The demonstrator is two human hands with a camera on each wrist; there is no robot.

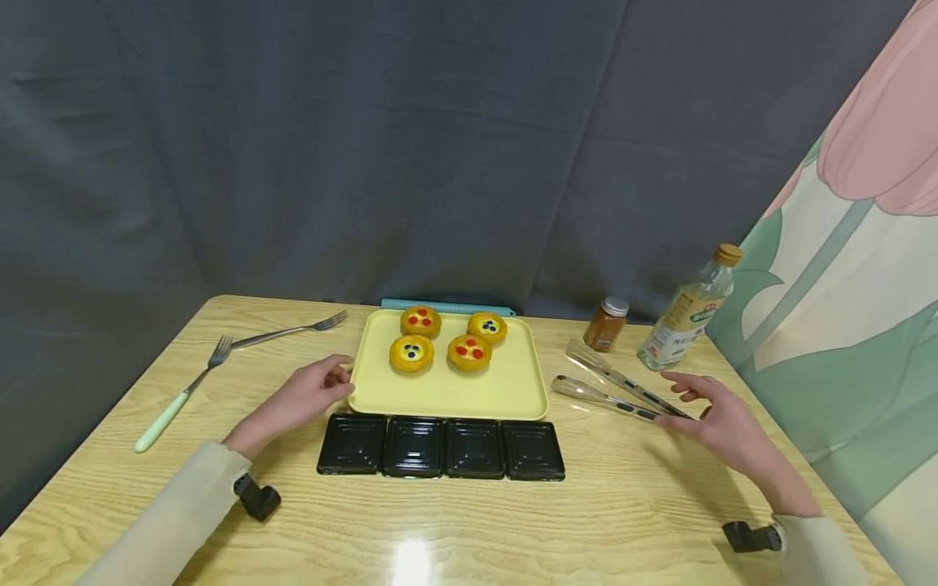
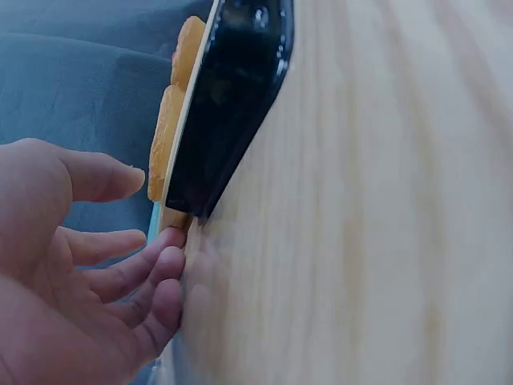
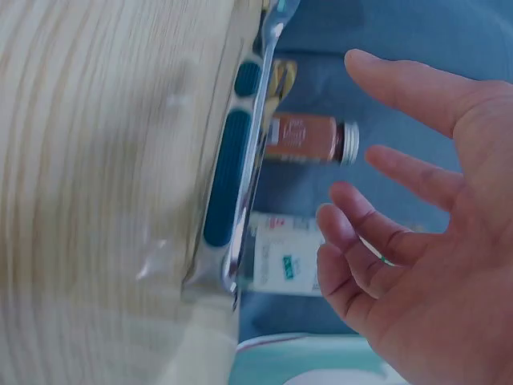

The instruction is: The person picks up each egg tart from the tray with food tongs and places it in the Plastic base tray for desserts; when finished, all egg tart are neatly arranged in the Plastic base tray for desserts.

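Observation:
My left hand (image 1: 311,392) is at the left edge of a pale yellow tray (image 1: 454,400), thumb apart and fingers loosely bent. In the left wrist view its fingertips (image 2: 168,265) are close to the tray corner; contact is unclear. Several tarts stand on the tray, some with red topping (image 1: 469,352), others with blue dots (image 1: 411,354). My right hand (image 1: 721,419) hovers at the handle end of metal tongs (image 3: 228,176), which lie spread on the table. Its fingers are relaxed and spread, and nothing is between them in the right wrist view.
A black compartment tray (image 1: 414,448) lies in front of the yellow tray. Two forks, one green-handled (image 1: 163,419), one metal (image 1: 282,332), lie at left. Behind the tongs are a spice jar (image 1: 605,325) and a tilted-looking bottle (image 1: 681,317). A teal bar (image 1: 447,308) lies behind the tray.

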